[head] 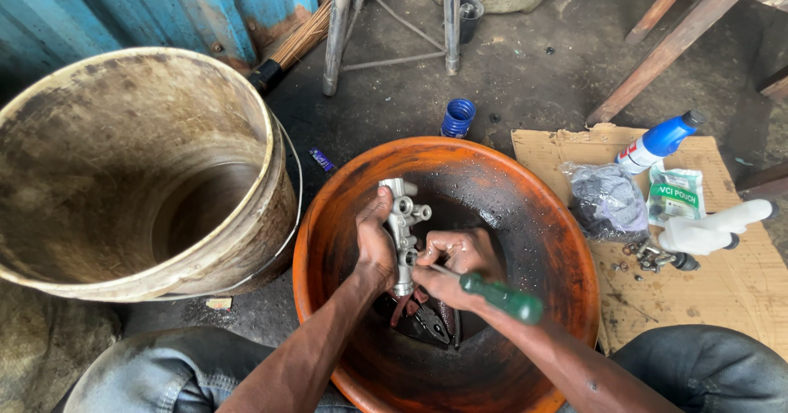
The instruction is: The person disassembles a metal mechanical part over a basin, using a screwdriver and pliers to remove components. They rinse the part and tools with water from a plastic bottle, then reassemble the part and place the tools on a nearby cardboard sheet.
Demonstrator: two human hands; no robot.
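A silver metal cylinder part (pixel 401 231) stands upright beside a green-handled screwdriver (pixel 499 295).

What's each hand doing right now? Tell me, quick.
Left hand: closed around the metal part, over the orange basin.
Right hand: closed on the green-handled screwdriver, tip at the part.

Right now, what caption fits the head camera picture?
Two hands, left hand gripping a silver metal valve block, right hand a green-handled screwdriver.

The cast metal part (pixel 401 232) is showing a dull, matt grey; the orange plastic basin (pixel 558 240) is looking oily and glossy; the screwdriver's green handle (pixel 502 296) is gleaming smooth.
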